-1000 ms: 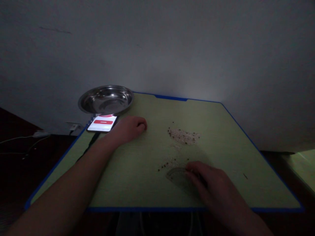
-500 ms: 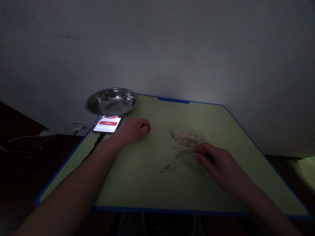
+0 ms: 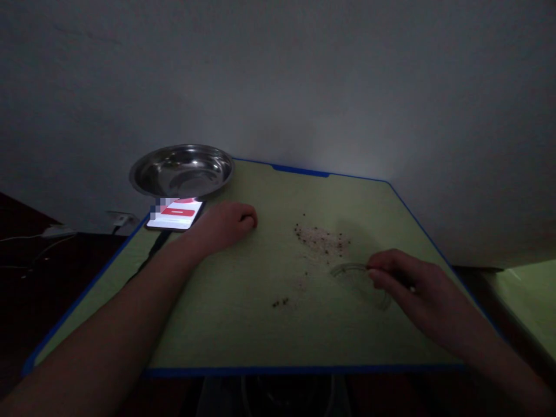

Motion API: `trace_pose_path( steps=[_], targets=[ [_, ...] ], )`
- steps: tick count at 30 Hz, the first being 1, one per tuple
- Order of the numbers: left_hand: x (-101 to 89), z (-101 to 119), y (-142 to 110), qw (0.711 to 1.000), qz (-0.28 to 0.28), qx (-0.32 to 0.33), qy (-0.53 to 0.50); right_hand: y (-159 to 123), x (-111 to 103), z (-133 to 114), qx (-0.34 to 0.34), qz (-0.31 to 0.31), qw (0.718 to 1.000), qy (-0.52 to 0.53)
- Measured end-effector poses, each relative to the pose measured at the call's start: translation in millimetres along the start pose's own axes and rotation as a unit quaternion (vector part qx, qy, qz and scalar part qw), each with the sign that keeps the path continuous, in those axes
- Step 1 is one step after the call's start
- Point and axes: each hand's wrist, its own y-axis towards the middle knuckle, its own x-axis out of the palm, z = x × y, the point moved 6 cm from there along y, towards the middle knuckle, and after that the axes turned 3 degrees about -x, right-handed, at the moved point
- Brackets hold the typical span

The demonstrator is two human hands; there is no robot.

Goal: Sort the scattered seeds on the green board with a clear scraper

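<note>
My right hand (image 3: pixel 417 289) grips a clear round lid-like piece (image 3: pixel 358 278) by its edge, low over the green tabletop (image 3: pixel 243 324), just right of a small heap of pale and dark grains (image 3: pixel 321 238). A few dark grains (image 3: pixel 280 302) lie apart nearer to me. My left hand (image 3: pixel 226 223) rests curled in a loose fist on the table, beside a phone (image 3: pixel 176 214) with a lit white and red screen. Whether the fist holds anything is hidden.
A shiny steel bowl (image 3: pixel 182 171) sits at the table's far left corner, partly over the edge. The table has a blue rim (image 3: pixel 299 170) and stands against a grey wall. Cables (image 3: pixel 47 233) lie on the dark floor at left.
My right hand has carried the clear round piece from near the front edge away from me and to the right, past the grain heap. The left hand has stayed put.
</note>
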Motion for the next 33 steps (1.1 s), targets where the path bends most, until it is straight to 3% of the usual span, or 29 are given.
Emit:
trace_pose_path(
  steps=[4,9,13,17,21,24,27,33],
  targets=[
    [0.4,-0.5,1.9,1.000,-0.003,0.001,0.012,-44.9,-19.0,20.2,0.040,0.000,0.999,-0.013],
    [1.8,-4.4,4.9,1.000,-0.004,-0.001,0.007,-80.4,9.3,3.3,0.009,-0.126,0.992,-0.007],
    [1.9,-6.6,6.1,1.000,-0.005,-0.008,-0.003,-68.3,22.3,3.1,-0.004,-0.177,0.984,-0.019],
    [1.8,-7.4,5.6,1.000,-0.007,-0.023,-0.008,-37.3,10.6,21.6,-0.020,-0.156,0.986,-0.047],
    [1.7,-5.8,2.8,1.000,-0.004,-0.024,-0.013,-16.5,-5.4,28.9,-0.032,-0.091,0.992,-0.082],
    [1.8,-3.5,1.0,1.000,-0.001,-0.012,-0.016,-14.4,0.2,9.8,-0.040,-0.094,0.993,-0.052],
    [1.7,-2.5,-0.1,1.000,0.001,-0.008,-0.019,-17.7,22.5,-27.7,-0.071,-0.145,0.987,-0.014],
    [2.1,-1.8,-0.1,1.000,0.006,-0.002,-0.018,-4.9,67.8,-91.1,-0.141,-0.168,0.975,0.025]
  ],
)
